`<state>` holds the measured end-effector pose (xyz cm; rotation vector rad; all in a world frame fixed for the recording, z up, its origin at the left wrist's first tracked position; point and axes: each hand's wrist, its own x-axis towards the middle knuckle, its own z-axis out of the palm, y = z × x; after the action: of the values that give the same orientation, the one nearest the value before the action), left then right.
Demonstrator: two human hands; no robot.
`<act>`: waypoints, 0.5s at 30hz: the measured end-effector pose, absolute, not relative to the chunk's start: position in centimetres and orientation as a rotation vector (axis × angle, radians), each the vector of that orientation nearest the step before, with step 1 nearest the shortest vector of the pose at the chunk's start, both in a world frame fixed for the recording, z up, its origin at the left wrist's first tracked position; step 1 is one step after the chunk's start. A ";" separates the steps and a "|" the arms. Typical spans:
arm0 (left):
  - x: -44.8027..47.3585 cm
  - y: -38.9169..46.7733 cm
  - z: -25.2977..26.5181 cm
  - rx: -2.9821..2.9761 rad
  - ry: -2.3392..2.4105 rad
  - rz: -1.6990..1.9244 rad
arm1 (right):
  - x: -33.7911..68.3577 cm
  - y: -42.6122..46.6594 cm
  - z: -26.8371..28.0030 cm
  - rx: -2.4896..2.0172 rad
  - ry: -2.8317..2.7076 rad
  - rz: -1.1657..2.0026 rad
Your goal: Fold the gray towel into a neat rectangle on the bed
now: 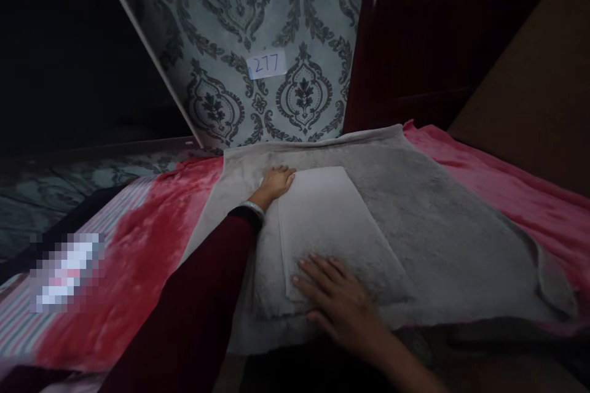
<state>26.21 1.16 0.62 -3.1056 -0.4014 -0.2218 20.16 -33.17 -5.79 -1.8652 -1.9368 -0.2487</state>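
Observation:
A pale folded cloth (322, 215), roughly rectangular with a slightly furry surface, lies flat on a larger grey fleecy cloth (437, 227). My left hand (278, 180) rests at its far left corner, fingers extended and laid down. On its near part my right hand (341, 298) lies palm down with the fingers spread. Neither hand grips anything. A bracelet and a dark red sleeve show on my left arm.
A red and pink blanket (152, 245) extends under the grey cloth on both sides. Striped fabric (124, 202) and a blurred-out object (67, 273) are at left. Patterned wallpaper (304, 92) with a paper label (266, 64) reading 277 stands behind, beside a dark red panel (405, 61).

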 end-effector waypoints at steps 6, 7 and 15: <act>21.4 -1.9 2.1 -3.249 0.103 -0.208 | 18.8 -32.0 -2.1 -1.830 -1.956 -0.108; 20.3 -2.6 2.0 -3.276 0.193 -0.160 | 18.4 -31.3 -1.7 -1.797 -1.999 -0.083; 16.2 -3.3 -1.1 -3.242 0.198 -0.078 | 16.2 -28.4 -3.5 -1.718 -2.170 0.063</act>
<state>16.20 -3.28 -1.12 -3.2418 0.1977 -0.0782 16.23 -28.39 -3.49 -1.7180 -2.1696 0.0628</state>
